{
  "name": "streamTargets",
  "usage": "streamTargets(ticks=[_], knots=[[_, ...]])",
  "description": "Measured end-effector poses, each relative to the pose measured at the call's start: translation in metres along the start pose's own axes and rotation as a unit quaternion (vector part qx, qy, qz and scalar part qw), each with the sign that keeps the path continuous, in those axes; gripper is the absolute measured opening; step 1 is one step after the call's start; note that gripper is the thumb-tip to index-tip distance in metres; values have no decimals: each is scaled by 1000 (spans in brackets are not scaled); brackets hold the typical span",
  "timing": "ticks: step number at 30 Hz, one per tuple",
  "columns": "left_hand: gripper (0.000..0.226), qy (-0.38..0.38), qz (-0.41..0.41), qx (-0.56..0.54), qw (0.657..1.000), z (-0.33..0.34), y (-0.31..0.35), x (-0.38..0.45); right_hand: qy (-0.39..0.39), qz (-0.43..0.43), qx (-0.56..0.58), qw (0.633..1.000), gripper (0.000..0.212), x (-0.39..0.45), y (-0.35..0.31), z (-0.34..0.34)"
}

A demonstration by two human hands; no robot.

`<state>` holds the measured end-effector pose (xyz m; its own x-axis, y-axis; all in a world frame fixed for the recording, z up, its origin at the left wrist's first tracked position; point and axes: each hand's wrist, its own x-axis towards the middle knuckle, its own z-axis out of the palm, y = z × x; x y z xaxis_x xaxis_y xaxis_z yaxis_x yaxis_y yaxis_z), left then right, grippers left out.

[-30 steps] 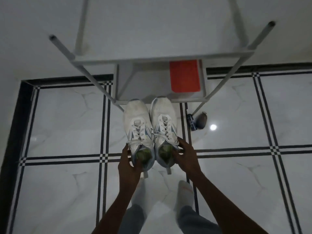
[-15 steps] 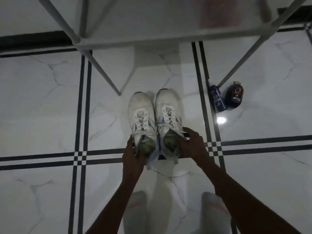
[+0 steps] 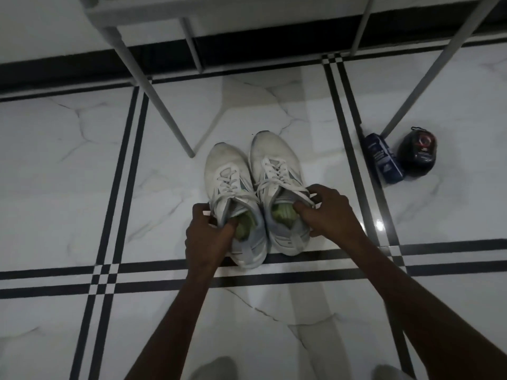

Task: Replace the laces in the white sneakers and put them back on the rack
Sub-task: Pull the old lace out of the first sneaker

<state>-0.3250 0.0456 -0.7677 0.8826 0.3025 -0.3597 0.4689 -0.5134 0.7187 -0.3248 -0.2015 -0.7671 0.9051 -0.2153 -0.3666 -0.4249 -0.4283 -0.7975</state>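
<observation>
Head view, looking down: pair of white sneakers side by side on the marble floor [image 3: 68, 165], toes pointed toward the rack, both laced.

Left sneaker [image 3: 229, 187] gripped at the collar by the left hand [image 3: 205, 237], thumb tucked inside the opening against the green insole, fingers [image 3: 199, 212] curled round the outer side. Right sneaker [image 3: 275, 171] gripped the same way by the right hand [image 3: 326, 212], thumb inside the opening, fingers [image 3: 322, 190] curled over the outer collar beside the loose lace ends.

Soles on the floor or just above it: cannot tell.

Grey metal rack [image 3: 153, 97] just beyond the toes, one slanted leg ending near the left sneaker.

Blue box [image 3: 384, 157] and dark round pouch [image 3: 418, 153] touching each other on the floor, by the rack's right leg, well apart from the sneakers.
</observation>
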Motion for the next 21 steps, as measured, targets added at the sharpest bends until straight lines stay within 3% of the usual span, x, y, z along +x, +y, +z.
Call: streamTargets(ticks=[7,17,21], knots=[[61,0,9,-34,999,-3,1,0,0,-2,3,1000,31,-5,-5,0],[67,-35,28,-25,999,-14,5,-16,-6,10,-51,999,61,-18,-1,-15],[62,-54,38,5,998,-21,0,-38,14,30,-59,998,45,-28,5,-36]])
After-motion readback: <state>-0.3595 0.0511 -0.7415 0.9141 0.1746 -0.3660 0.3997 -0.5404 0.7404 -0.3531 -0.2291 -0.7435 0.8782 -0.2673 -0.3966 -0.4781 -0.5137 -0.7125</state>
